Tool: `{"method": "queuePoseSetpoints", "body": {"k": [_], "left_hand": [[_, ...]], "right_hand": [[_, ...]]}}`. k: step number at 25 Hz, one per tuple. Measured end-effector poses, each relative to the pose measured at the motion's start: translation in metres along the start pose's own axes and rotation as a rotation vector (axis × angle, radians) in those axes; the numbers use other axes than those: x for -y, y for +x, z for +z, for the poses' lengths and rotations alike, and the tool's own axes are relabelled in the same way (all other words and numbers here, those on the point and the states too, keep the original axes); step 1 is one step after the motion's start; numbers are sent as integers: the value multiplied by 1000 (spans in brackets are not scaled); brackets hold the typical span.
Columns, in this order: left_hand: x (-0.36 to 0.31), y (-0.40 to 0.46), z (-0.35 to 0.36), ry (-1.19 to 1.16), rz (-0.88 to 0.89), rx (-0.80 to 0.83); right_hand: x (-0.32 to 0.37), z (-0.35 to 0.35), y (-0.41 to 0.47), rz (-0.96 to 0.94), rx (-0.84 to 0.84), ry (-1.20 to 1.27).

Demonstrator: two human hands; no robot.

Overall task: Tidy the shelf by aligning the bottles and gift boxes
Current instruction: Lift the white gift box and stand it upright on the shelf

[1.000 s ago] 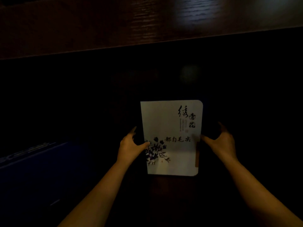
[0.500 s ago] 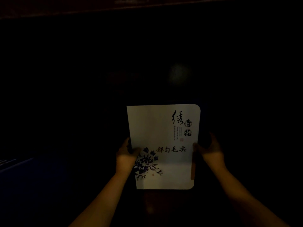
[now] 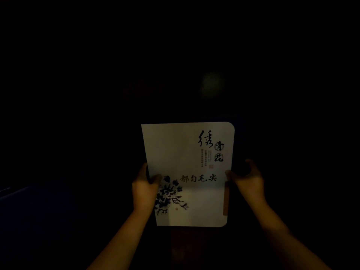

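In a nearly black shelf recess, a flat white gift box [image 3: 187, 172] with rounded corners, ink calligraphy and a dark flower print sits upright, left hand [image 3: 145, 189] and right hand [image 3: 248, 181] clasping its side edges.

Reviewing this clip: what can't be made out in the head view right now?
- Shelf and any bottles: lost in darkness around the white gift box.
- Left hand fingers: behind the box's edge.
- Right hand: whether its fingers touch the box's side, too dark.
- Small print under the calligraphy: too small.
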State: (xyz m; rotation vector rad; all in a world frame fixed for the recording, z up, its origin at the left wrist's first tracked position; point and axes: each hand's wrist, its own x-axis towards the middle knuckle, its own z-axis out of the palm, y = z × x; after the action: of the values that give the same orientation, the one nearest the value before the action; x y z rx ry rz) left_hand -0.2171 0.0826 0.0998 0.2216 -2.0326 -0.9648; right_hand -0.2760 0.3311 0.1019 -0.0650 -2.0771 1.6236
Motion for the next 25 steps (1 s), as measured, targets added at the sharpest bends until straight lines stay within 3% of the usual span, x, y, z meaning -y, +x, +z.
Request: {"method": "queuePoseSetpoints", "body": {"k": [5,16,25], "left_hand": [[-12,-30,-33,-31,-120,23],[-50,-118,-141,-161,-111,85],[-66,-149,-165,-145,-90,65]], "right_hand": [[15,-24,-34,-9,29,24],[45,-94,-160,-93,-23,-3],[50,-125,-188,-124,6,15]]}}
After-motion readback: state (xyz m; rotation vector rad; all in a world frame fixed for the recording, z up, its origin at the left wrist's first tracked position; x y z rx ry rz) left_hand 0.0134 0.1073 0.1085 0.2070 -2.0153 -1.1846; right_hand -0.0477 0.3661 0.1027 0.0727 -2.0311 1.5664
